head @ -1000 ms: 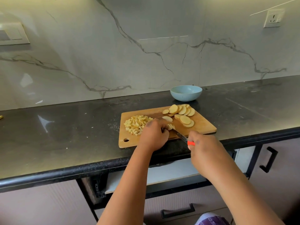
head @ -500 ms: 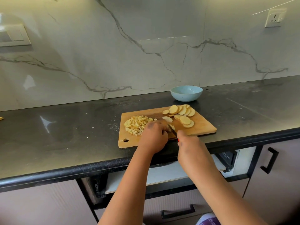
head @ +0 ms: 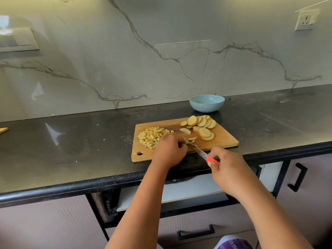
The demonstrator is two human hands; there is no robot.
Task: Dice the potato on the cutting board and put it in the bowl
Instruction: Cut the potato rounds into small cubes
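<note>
Left hand [head: 169,150] fingers are curled down on a few potato pieces [head: 191,139] on the board [head: 224,139]. Knife [head: 199,151] is gripped at its red handle by the right hand [head: 228,169], blade tip at the pieces. Dice [head: 152,136] are piled left, slices [head: 202,125] right. Bowl [head: 207,103] sits behind on the worktop [head: 71,150].

Black counter [head: 71,150], grey-veined marble wall [head: 161,60]. Socket [head: 306,19] upper right, switch plate [head: 18,39] upper left. Beige cabinets [head: 45,225] below, black handles [head: 297,177], one drawer [head: 170,193] ajar.
</note>
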